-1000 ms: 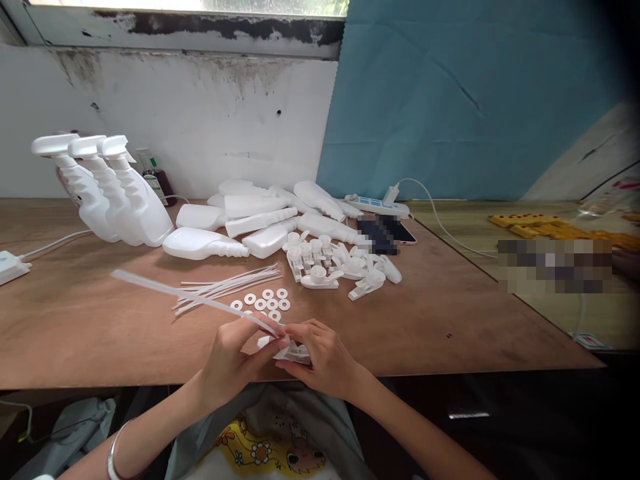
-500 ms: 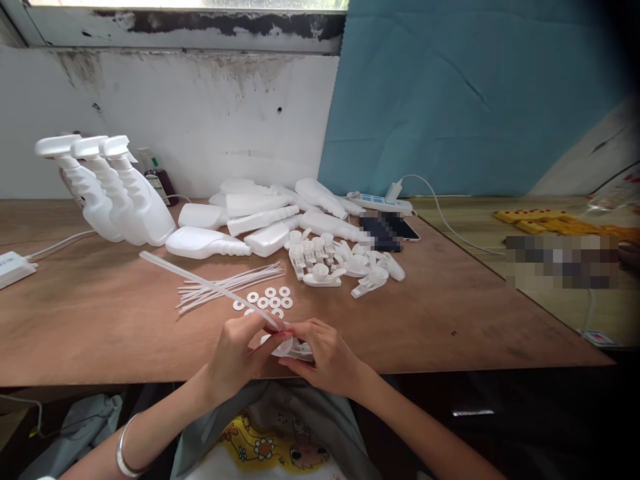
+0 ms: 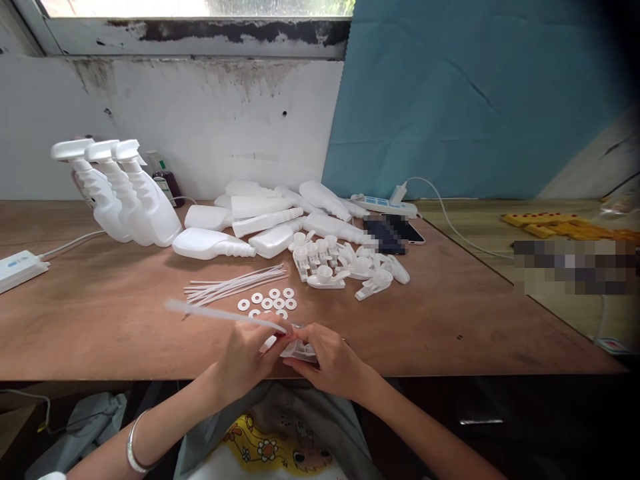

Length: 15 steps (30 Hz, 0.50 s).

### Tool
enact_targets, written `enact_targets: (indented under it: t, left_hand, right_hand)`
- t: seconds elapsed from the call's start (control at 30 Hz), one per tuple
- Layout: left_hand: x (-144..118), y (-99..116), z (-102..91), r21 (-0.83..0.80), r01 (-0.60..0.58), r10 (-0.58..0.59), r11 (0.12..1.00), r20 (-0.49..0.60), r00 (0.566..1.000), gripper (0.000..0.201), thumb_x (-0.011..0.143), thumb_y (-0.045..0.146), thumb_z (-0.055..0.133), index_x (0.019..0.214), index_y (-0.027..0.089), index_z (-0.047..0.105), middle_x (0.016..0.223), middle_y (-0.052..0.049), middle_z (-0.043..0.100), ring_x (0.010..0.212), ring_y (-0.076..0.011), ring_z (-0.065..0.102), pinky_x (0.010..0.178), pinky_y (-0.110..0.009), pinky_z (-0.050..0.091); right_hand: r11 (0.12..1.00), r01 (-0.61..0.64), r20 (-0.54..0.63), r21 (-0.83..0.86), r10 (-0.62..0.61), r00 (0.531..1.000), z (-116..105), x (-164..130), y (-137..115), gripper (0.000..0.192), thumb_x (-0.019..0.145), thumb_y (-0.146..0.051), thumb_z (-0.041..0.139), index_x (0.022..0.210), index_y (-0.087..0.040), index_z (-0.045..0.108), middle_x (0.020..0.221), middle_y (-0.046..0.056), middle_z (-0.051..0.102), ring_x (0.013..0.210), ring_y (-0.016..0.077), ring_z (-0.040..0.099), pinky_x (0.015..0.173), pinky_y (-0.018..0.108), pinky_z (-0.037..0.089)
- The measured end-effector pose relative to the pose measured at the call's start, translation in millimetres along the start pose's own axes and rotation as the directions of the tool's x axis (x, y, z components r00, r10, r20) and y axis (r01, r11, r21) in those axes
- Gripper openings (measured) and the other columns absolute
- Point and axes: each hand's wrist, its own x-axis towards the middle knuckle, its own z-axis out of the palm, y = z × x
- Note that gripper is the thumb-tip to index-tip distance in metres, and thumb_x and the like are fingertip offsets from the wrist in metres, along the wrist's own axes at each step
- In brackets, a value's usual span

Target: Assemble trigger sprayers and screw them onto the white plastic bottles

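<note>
Far left of the hands, a white power adapter (image 3: 17, 269) lies flat on the wooden table (image 3: 100, 327), its cable running back toward three assembled spray bottles (image 3: 123, 193) standing upright in a row. Ahead of the hands, empty bottles (image 3: 250, 223) lie on their sides in a loose pile. Nearer, just beyond the left hand, a bundle of dip tubes (image 3: 235, 283) lies beside a cluster of white washers (image 3: 267, 303).

The left hand (image 3: 250, 357) pinches one end of a single thin tube (image 3: 225, 315), which slants up and away to the left, blurred. The right hand (image 3: 333, 360) grips a white trigger head (image 3: 300, 348) between thumb and fingers. The two hands are touching at the table's near edge, the tube's end meeting the trigger head.

Beyond the right hand sits a heap of loose trigger heads (image 3: 345, 267). Further right lie a phone (image 3: 395, 233) and a power strip (image 3: 385, 205)
</note>
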Motion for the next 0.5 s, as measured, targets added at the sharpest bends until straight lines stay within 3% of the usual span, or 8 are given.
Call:
enact_targets:
  t: [0.13, 0.23, 0.3, 0.4, 0.5]
  left_hand:
    - [2, -2, 0.0, -0.030, 0.052, -0.052, 0.998, 0.030, 0.998, 0.005, 0.080, 0.013, 0.056, 0.075, 0.015, 0.057, 0.067, -0.001, 0.064, 0.062, -0.0104, 0.060, 0.059, -0.019, 0.045]
    - [4, -6, -1.2, -0.194, 0.230, -0.225, 0.954, 0.050, 0.973, 0.006, 0.076, 0.017, 0.061, 0.073, 0.014, 0.059, 0.067, -0.001, 0.063, 0.059, -0.0097, 0.059, 0.057, -0.018, 0.047]
    - [7, -8, -3.6, -0.369, 0.375, -0.385, 0.851, 0.049, 0.922, 0.011, 0.072, 0.021, 0.066, 0.070, 0.014, 0.058, 0.066, 0.000, 0.062, 0.060, -0.0100, 0.060, 0.055, -0.018, 0.048]
    - [11, -6, -8.5, -0.568, 0.514, -0.575, 0.643, 0.087, 0.814, 0.019, 0.067, 0.025, 0.072, 0.067, 0.014, 0.057, 0.065, 0.000, 0.062, 0.061, -0.0113, 0.061, 0.055, -0.019, 0.050]
    - [14, -2, -10.0, -0.661, 0.548, -0.639, 0.513, 0.134, 0.758, 0.022, 0.065, 0.025, 0.073, 0.065, 0.013, 0.055, 0.068, -0.002, 0.065, 0.065, -0.0138, 0.064, 0.059, -0.021, 0.052]
  right_hand:
    - [1.000, -0.021, 0.008, 0.014, 0.021, 1.000, -1, 0, -1, 0.021, 0.084, -0.029, 0.056, 0.099, -0.016, 0.048, 0.081, 0.007, 0.063, 0.077, 0.0206, 0.062, 0.067, 0.031, 0.051]
    - [0.991, -0.081, 0.023, 0.104, 0.079, 0.997, -3, 0, -2, 0.028, 0.080, -0.028, 0.061, 0.104, -0.019, 0.048, 0.088, 0.006, 0.064, 0.079, 0.0193, 0.063, 0.070, 0.030, 0.051]
    - [0.940, -0.220, 0.034, 0.262, 0.219, 0.975, -5, 0, -2, 0.038, 0.076, -0.027, 0.067, 0.108, -0.022, 0.046, 0.093, 0.004, 0.064, 0.077, 0.0170, 0.063, 0.066, 0.027, 0.051]
    - [0.673, -0.406, 0.040, 0.619, 0.489, 0.871, -9, 2, -3, 0.048, 0.070, -0.029, 0.071, 0.108, -0.025, 0.042, 0.094, 0.002, 0.065, 0.077, 0.0153, 0.063, 0.064, 0.024, 0.051]
    - [0.365, -0.390, 0.104, 0.846, 0.603, 0.791, -12, 7, -3, 0.044, 0.069, -0.032, 0.072, 0.102, -0.023, 0.045, 0.092, 0.003, 0.066, 0.083, 0.0165, 0.063, 0.073, 0.028, 0.051]
